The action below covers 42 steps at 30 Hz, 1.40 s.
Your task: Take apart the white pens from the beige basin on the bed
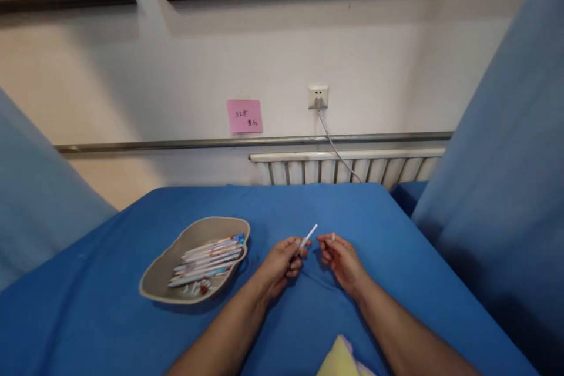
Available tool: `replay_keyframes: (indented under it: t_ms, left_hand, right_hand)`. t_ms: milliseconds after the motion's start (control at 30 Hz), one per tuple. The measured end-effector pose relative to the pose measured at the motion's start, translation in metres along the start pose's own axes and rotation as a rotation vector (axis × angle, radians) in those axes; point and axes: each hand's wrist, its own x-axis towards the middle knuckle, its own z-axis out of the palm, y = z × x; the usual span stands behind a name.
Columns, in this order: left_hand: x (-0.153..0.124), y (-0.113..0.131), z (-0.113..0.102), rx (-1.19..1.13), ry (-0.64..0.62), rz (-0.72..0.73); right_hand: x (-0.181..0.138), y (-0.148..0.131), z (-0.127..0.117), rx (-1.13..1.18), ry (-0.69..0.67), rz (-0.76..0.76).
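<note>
The fingers of the left hand are closing in a pinch around a slim white stick, whose free end is slanting forward and rightward from the fingertips, over the gap between the two hands. Just to the right of these, the fingers of the right hand are curling loosely, thumb and index tips lying close together; a pale spot is showing at the thumb, too small for one to tell whether they are gripping anything. Left of the left fingers, and apart from them, a grey-beige tray is holding a bundle of pens, which are lying roughly side by side; small white pieces and a reddish-brown item are lying loose at its near end. Nearer the wearer than either set of fingers, a yellow item is lying between the forearms, partly out of view. A blue-covered worktop is extending beneath all of these. Beyond the fingers, a white radiator is running along the wall, with a cable hanging from a socket and a pink note showing handwriting farther left. Blue curtains are flanking the fingers on both sides, well apart.
</note>
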Motion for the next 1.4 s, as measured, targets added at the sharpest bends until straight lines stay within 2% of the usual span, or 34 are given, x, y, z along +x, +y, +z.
replay_keyframes:
  t_ms: [133,267,500,600,1200,1400]
  left_hand:
    - [0.029,-0.021,0.010,-0.015,-0.058,-0.035]
    - [0.038,-0.032,0.005,-0.036,-0.069,-0.073]
    - [0.040,-0.033,-0.007,-0.303,-0.026,-0.088]
    - [0.040,-0.033,-0.007,-0.351,-0.024,-0.089]
    - [0.040,-0.038,-0.008,-0.364,-0.090,-0.049]
    - [0.039,-0.037,-0.006,-0.301,-0.049,-0.018]
  right_hand:
    - [0.012,-0.003,-0.010,-0.049,0.055,-0.038]
    - [0.019,0.004,-0.014,-0.101,0.070,-0.016]
    - [0.018,0.008,-0.014,-0.145,0.105,-0.018]
    - [0.016,0.007,-0.014,-0.158,0.113,-0.029]
    - [0.017,0.011,-0.014,-0.211,0.113,-0.056]
    - [0.016,0.009,-0.013,-0.196,0.167,-0.086]
